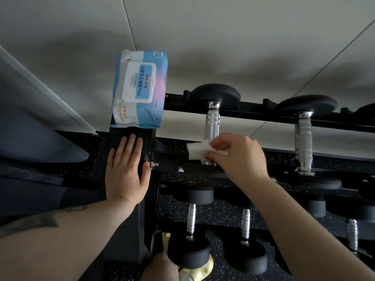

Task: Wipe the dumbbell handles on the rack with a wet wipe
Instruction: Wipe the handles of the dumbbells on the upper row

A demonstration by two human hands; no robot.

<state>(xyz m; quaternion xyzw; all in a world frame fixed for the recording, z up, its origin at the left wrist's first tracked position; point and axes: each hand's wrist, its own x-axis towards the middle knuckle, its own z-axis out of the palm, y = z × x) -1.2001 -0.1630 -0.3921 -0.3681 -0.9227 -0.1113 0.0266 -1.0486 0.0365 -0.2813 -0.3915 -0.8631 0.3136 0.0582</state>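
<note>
Right hand pinches wet wipe round the first top-row dumbbell handle (apparently its lower end); left hand lies flat on rack. Next: stroke upward.

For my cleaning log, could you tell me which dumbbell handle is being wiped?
The top-row handle nearest the wipe pack: the right hand holds the wet wipe on it.
</note>
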